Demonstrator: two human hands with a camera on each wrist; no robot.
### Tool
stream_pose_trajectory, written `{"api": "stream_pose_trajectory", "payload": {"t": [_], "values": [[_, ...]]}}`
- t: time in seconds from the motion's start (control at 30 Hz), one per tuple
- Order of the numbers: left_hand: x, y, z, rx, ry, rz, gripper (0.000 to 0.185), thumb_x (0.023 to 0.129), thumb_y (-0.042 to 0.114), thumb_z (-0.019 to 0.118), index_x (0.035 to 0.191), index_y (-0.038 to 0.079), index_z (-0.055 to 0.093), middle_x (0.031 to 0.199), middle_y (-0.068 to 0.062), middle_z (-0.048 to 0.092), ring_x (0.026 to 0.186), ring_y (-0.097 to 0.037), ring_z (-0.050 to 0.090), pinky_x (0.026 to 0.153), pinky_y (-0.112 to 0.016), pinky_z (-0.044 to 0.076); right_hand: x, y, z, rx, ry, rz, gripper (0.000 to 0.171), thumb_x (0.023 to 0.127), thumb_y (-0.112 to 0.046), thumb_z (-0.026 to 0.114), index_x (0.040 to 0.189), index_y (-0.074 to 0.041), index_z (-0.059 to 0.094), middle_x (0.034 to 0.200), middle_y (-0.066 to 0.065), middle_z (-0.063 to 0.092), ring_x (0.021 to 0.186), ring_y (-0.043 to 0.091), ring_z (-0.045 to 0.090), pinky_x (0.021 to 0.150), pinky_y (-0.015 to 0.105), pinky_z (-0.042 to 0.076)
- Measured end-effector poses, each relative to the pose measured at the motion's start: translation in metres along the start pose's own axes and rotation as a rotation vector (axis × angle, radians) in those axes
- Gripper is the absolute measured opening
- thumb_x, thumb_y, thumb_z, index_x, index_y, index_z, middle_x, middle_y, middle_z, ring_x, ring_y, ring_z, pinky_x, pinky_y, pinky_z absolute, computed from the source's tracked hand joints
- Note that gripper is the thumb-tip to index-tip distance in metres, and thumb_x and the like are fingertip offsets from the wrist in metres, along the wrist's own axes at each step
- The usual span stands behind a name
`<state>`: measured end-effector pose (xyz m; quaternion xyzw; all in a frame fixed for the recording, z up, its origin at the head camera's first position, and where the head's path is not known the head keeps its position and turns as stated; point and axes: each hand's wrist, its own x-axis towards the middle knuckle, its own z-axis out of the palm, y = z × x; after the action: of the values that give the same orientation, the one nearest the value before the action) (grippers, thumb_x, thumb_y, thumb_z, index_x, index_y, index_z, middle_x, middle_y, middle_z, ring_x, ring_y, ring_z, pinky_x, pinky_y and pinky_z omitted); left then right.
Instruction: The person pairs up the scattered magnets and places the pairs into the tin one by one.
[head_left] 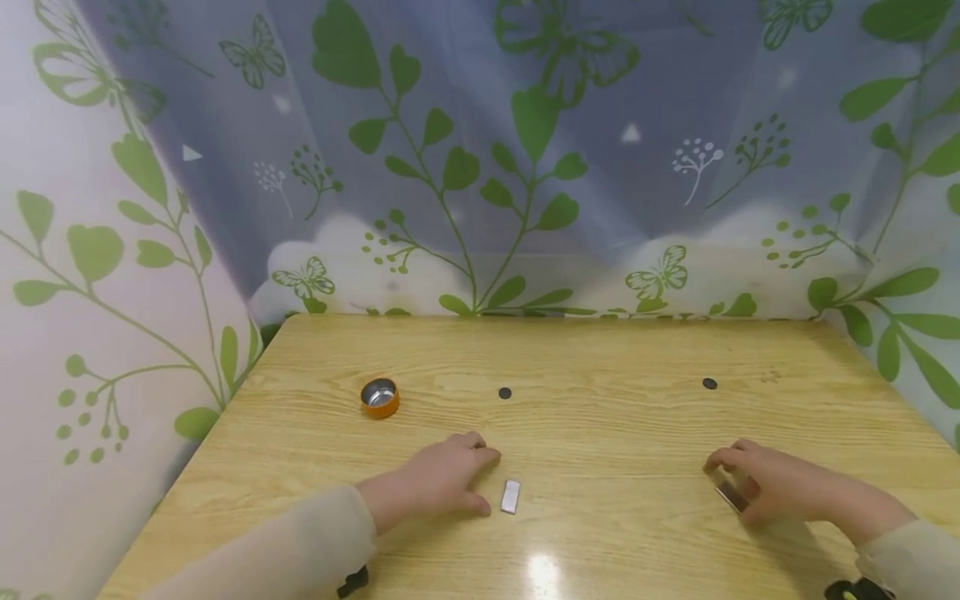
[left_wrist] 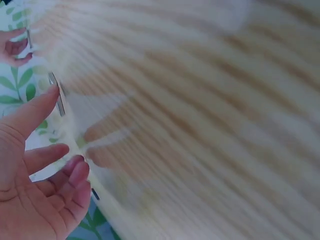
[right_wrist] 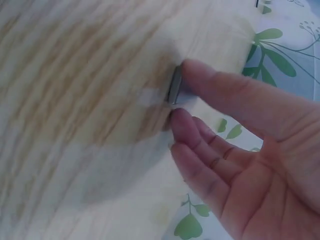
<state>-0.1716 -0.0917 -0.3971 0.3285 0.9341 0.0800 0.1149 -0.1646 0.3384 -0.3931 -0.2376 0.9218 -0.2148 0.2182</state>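
Observation:
My left hand (head_left: pixel 442 479) hovers low over the table, its fingers loosely bent and holding nothing. Just right of its thumb lies a small silver rectangular block (head_left: pixel 510 497); in the left wrist view this block (left_wrist: pixel 59 100) appears edge-on by the thumb tip. On the right side, my right hand (head_left: pixel 783 485) has a second thin rectangular block (head_left: pixel 731 497), dark with a light edge, between thumb and fingers. The right wrist view shows the thumb at one end of that block (right_wrist: pixel 174 86) and a fingertip at the other. Whether it is raised off the wood is unclear.
Farther back on the wooden table (head_left: pixel 600 433) stand an orange-sided metal cup (head_left: pixel 380 398), left, a dark round disc (head_left: pixel 505 393) near the middle, and another dark disc (head_left: pixel 709 383) toward the right. Leaf-patterned cloth (head_left: pixel 480 208) hangs behind and beside the table.

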Motion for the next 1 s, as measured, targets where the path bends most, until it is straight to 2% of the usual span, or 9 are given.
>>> {"api": "stream_pose_trajectory", "payload": {"t": [0.13, 0.33, 0.43, 0.53, 0.7, 0.83, 1.0], "values": [[0.005, 0.009, 0.003, -0.050, -0.009, 0.010, 0.059, 0.076, 0.040, 0.075, 0.126, 0.011, 0.058, 0.110, -0.001, 0.056, 0.089, -0.008, 0.053, 0.079, -0.024, 0.046, 0.002, 0.003, -0.001, 0.015, -0.013, -0.029, 0.042, 0.070, -0.007, 0.077, 0.107, -0.005, 0.058, 0.095, 0.005, 0.051, 0.071, 0.007, 0.046, 0.060, 0.027, 0.042], [0.011, 0.016, 0.006, -0.079, 0.014, 0.043, 0.044, 0.076, 0.033, 0.077, 0.115, 0.014, 0.066, 0.095, 0.005, 0.057, 0.073, -0.003, 0.046, 0.066, -0.017, 0.041, 0.001, 0.002, 0.002, 0.028, 0.025, -0.052, 0.031, 0.073, -0.016, 0.078, 0.096, -0.008, 0.059, 0.079, -0.005, 0.056, 0.068, 0.003, 0.051, 0.058, 0.027, 0.044], [0.013, 0.019, 0.007, -0.085, 0.024, 0.056, 0.039, 0.076, 0.029, 0.077, 0.110, 0.012, 0.068, 0.088, 0.007, 0.055, 0.070, -0.002, 0.044, 0.064, -0.016, 0.040, 0.001, 0.001, 0.004, 0.034, 0.043, -0.052, 0.029, 0.072, -0.016, 0.078, 0.093, -0.008, 0.059, 0.076, -0.006, 0.057, 0.066, 0.003, 0.051, 0.056, 0.026, 0.044], [0.014, 0.021, 0.007, -0.131, 0.024, 0.056, 0.033, 0.076, 0.024, 0.078, 0.104, 0.009, 0.069, 0.083, 0.008, 0.054, 0.070, -0.002, 0.044, 0.065, -0.015, 0.040, 0.001, 0.000, 0.004, 0.035, 0.042, -0.045, 0.028, 0.072, -0.013, 0.078, 0.090, -0.007, 0.058, 0.074, -0.007, 0.057, 0.064, 0.003, 0.051, 0.055, 0.026, 0.043], [0.016, 0.024, 0.009, -0.226, 0.030, 0.016, 0.027, 0.074, 0.021, 0.080, 0.094, 0.007, 0.068, 0.077, 0.009, 0.054, 0.069, -0.002, 0.046, 0.065, -0.016, 0.042, 0.001, 0.000, 0.007, 0.027, 0.060, -0.063, 0.028, 0.070, -0.011, 0.079, 0.087, -0.008, 0.057, 0.070, -0.008, 0.056, 0.063, 0.002, 0.050, 0.054, 0.026, 0.043], [0.017, 0.027, 0.010, -0.231, 0.032, -0.015, 0.026, 0.072, 0.022, 0.081, 0.090, 0.008, 0.068, 0.074, 0.010, 0.053, 0.067, -0.002, 0.046, 0.064, -0.017, 0.041, 0.001, 0.000, 0.010, 0.029, 0.072, -0.072, 0.029, 0.069, -0.012, 0.079, 0.085, -0.009, 0.056, 0.069, -0.009, 0.055, 0.062, 0.001, 0.048, 0.054, 0.025, 0.042], [0.020, 0.032, 0.010, -0.223, 0.046, -0.020, 0.024, 0.072, 0.023, 0.081, 0.088, 0.009, 0.068, 0.072, 0.011, 0.051, 0.066, -0.003, 0.045, 0.062, -0.017, 0.041, 0.000, -0.002, 0.009, 0.015, 0.080, -0.074, 0.029, 0.068, -0.013, 0.080, 0.084, -0.010, 0.056, 0.068, -0.010, 0.055, 0.061, 0.001, 0.048, 0.054, 0.025, 0.041]]}}
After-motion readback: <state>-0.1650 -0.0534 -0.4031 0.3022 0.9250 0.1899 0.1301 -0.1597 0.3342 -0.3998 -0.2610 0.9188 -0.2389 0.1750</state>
